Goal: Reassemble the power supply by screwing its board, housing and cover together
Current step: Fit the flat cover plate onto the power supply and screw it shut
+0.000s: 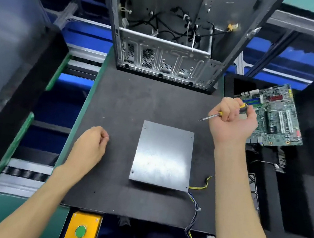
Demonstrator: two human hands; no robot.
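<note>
Here the power supply (163, 155) lies flat on the black foam mat (126, 102), its plain metal cover up and its cable bundle (195, 209) trailing off the near edge. The right hand (232, 118) grips a yellow-and-black screwdriver (222, 113) above the mat, shaft pointing left. The left hand (90, 146) rests on the mat beside the unit, fingers loosely curled, holding nothing. Behind stands an open computer case (168, 40); a motherboard (276, 114) lies to the right.

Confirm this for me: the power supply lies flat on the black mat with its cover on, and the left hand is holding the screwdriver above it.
One thing is wrong: the hand. In the head view the right hand grips the screwdriver; the left hand holds no tool, its fingers loosely curled over the black mat. The power supply does lie flat there with its cover on.
</note>
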